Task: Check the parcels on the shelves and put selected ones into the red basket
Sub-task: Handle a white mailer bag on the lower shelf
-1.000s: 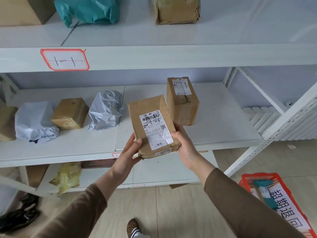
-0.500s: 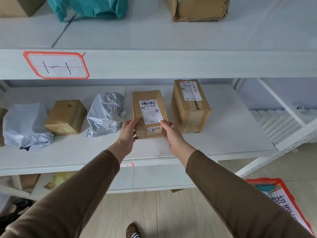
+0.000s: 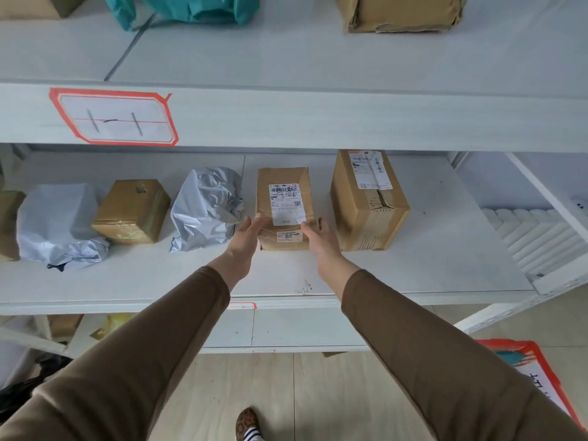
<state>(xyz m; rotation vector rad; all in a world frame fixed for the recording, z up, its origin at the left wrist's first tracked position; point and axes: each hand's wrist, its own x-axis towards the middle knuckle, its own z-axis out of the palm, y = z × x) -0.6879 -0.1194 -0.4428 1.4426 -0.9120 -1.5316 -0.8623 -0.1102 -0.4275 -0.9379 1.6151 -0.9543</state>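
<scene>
White metal shelving point(image 3: 318, 119), red-edged label point(image 3: 113, 117); pale wood-look floor point(image 3: 318, 393); soft daylight.

The red-bordered tag point(image 3: 113, 117) on the edge of the upper shelf point(image 3: 350, 119) carries two handwritten strokes with a short dash between them, reading roughly "1-1"; the brown parcel point(image 3: 284, 207) between the two hands has a white shipping label point(image 3: 285, 203) with a barcode, a QR code and scrawled pen marks too small to read, and below it a small sticker point(image 3: 289, 236) whose digits look like "69" or "89". The taller carton point(image 3: 369, 202) beside it bears a printed label point(image 3: 369, 170) that is illegible; the white sheet point(image 3: 537, 381) in the red basket point(image 3: 528, 348) shows part of a black character, cut off.
</scene>
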